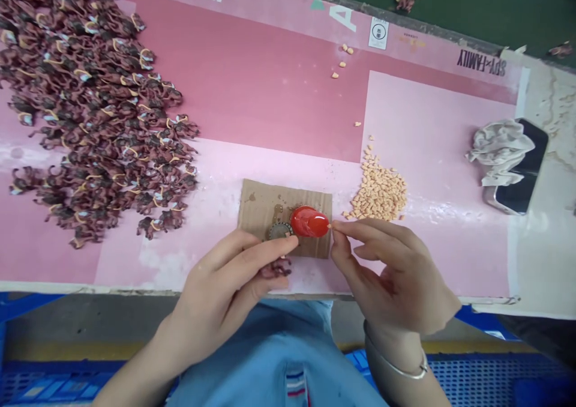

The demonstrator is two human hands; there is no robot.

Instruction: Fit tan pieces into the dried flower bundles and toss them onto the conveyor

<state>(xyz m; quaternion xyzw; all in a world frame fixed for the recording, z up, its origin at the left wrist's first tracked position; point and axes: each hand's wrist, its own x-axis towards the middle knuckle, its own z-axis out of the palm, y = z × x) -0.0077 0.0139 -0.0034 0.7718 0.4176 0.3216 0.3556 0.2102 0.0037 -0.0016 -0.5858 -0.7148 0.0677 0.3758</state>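
Between the thumb and fingers of my left hand (238, 275) is a small brown animal figurine (275, 268), partly hidden by the fingers. My right hand (387, 263) pinches a tiny cream-coloured piece (330, 226) at the fingertips, close to the right end of a glossy red bottle (310, 221). That bottle stands on a piece of corrugated cardboard (252, 209). Beside it on the cardboard is a round metal bottle cap (279, 231), just above my left index finger. Right of the cardboard lies a heap of tiny cream pieces (380, 191).
A large pile of similar brown figurines (103, 119) covers the left of the pink table mat (252, 83). At the right, crumpled white cloth or tissue (501, 146) rests on a dark phone (531, 170). Stray cream pieces (342, 65) lie farther back.
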